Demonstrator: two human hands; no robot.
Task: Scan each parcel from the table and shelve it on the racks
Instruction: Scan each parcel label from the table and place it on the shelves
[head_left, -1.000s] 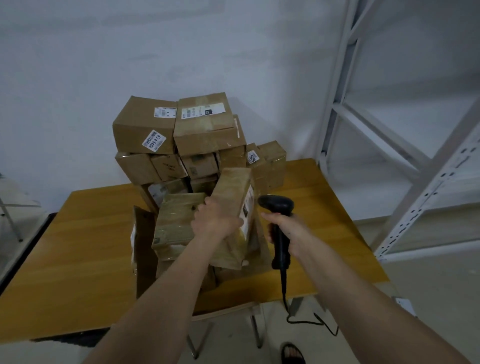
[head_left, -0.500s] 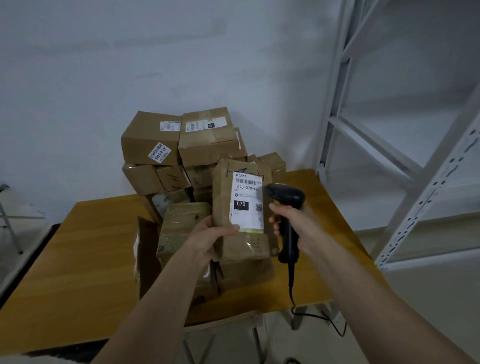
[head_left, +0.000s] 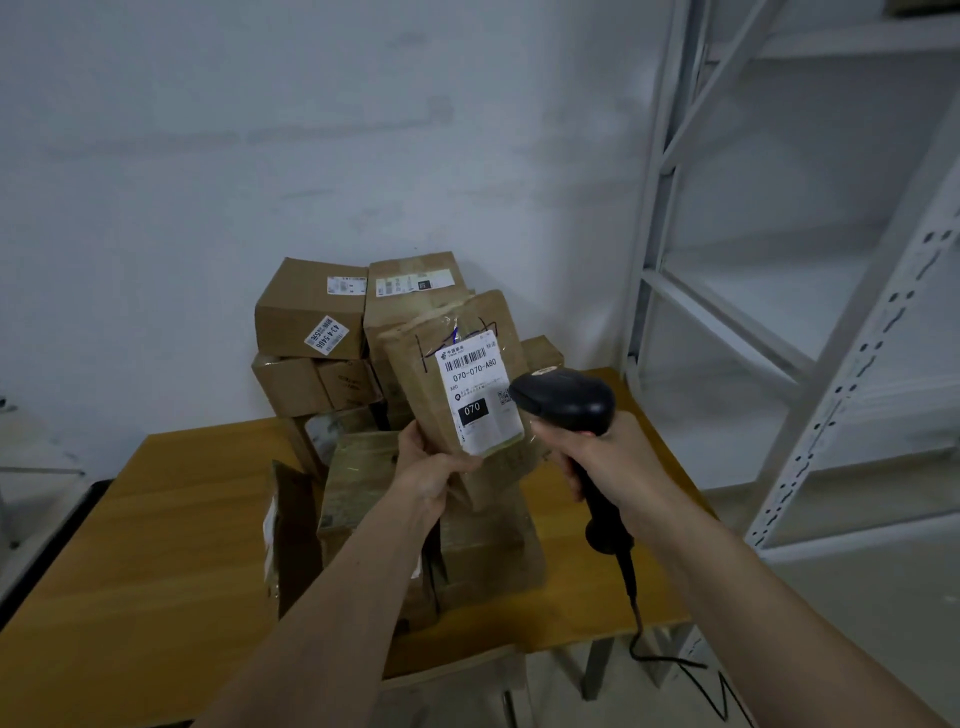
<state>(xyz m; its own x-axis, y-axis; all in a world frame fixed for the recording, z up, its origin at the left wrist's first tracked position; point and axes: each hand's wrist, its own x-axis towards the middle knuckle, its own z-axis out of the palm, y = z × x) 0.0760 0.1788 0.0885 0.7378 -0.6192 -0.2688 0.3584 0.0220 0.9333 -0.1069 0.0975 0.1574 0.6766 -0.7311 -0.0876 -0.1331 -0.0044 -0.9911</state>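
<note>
One parcel (head_left: 457, 374), label toward the camera, is held above the table (head_left: 156, 545), pinched at its lower edge by the left hand (head_left: 431, 467). Just right of it, the right hand (head_left: 597, 462) grips one black scanner (head_left: 566, 400). Behind the parcel, roughly ten boxes (head_left: 311, 312) are stacked on the wooden table against a white wall (head_left: 311, 130); one white rack (head_left: 779, 312) stands right of it.

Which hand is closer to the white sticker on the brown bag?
Left. The left hand holds the bag just under the sticker. The right hand holds the scanner off to the sticker's right.
</note>
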